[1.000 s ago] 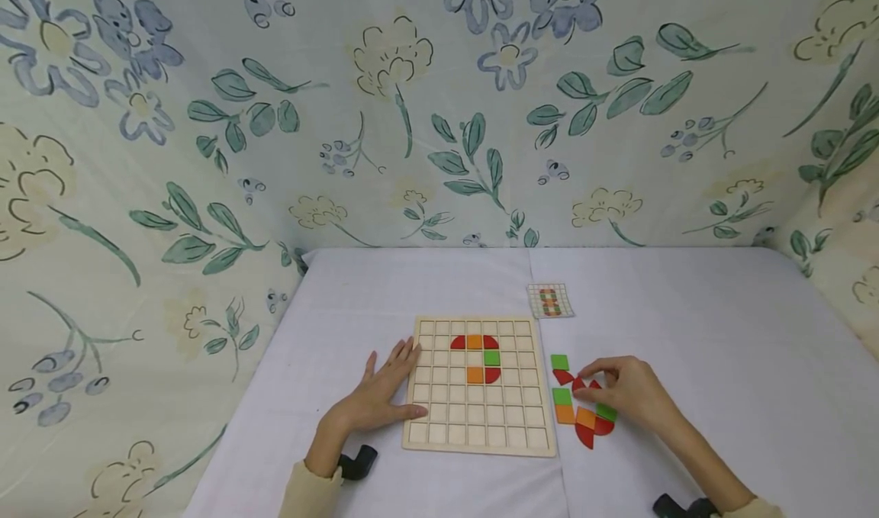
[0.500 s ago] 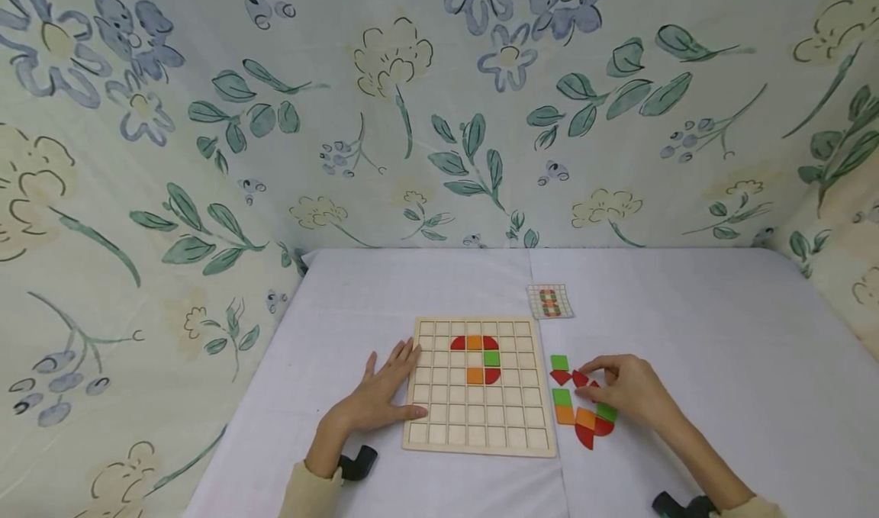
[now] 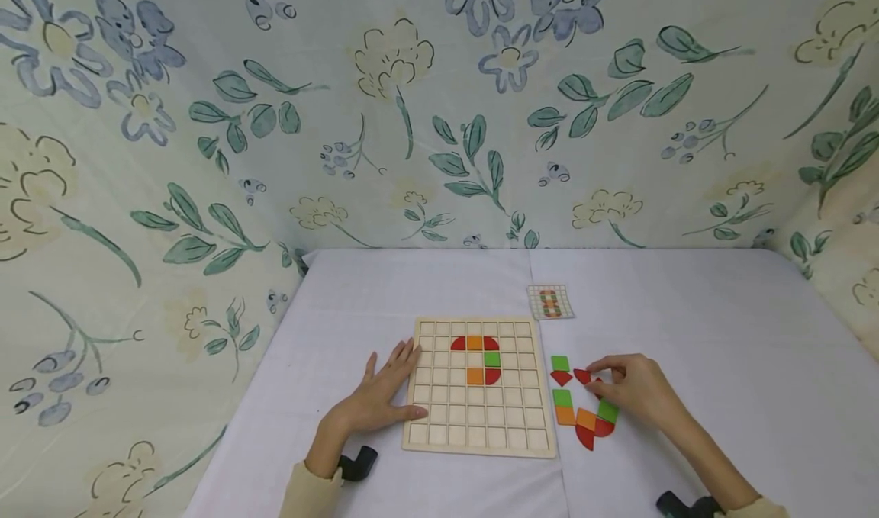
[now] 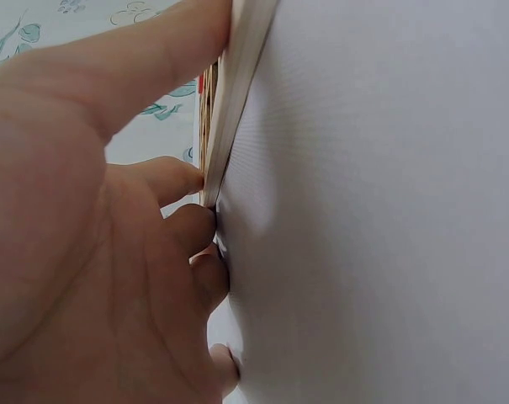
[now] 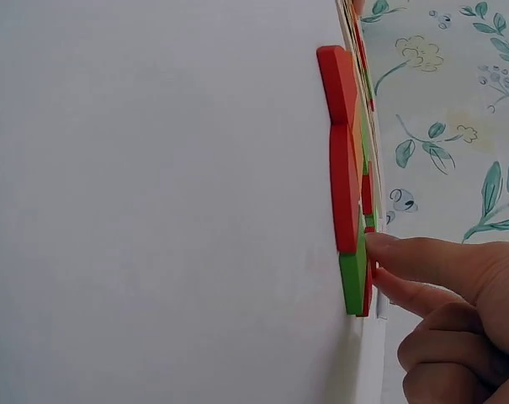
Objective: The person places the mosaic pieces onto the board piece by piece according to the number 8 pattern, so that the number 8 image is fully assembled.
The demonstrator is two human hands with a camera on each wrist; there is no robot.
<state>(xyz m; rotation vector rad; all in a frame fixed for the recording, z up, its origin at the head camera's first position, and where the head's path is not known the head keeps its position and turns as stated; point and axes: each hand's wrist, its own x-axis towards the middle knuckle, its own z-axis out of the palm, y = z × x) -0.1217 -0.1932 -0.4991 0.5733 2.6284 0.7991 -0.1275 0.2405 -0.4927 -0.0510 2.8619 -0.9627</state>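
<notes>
A wooden grid board [image 3: 439, 411] lies on the table with a few coloured tiles in its upper middle cells: red quarter-rounds, orange squares [image 3: 474, 343] and a green square [image 3: 491, 359]. My left hand [image 3: 374, 400] rests along the board's left edge, fingers spread, its thumb on the rim; the left wrist view shows the fingertips against the board's side [image 4: 237, 93]. Right of the board, my right hand [image 3: 635, 388] pinches a red quarter-round tile [image 3: 582, 377] between thumb and index finger. In the right wrist view that tile [image 5: 371, 252] is mostly hidden by the thumb.
Loose tiles lie around the right hand: green squares [image 3: 559, 363], orange squares [image 3: 565, 416] and red quarter-rounds [image 3: 584, 437]. A small pattern card [image 3: 550, 302] lies behind the board's right corner. White cloth covers the table [image 3: 357, 289]; a floral curtain [image 3: 439, 121] hangs behind.
The pinched red tile has turned and shifted slightly away and to the right with my right hand. The red tile to its left has settled point-down. My left hand has stayed still.
</notes>
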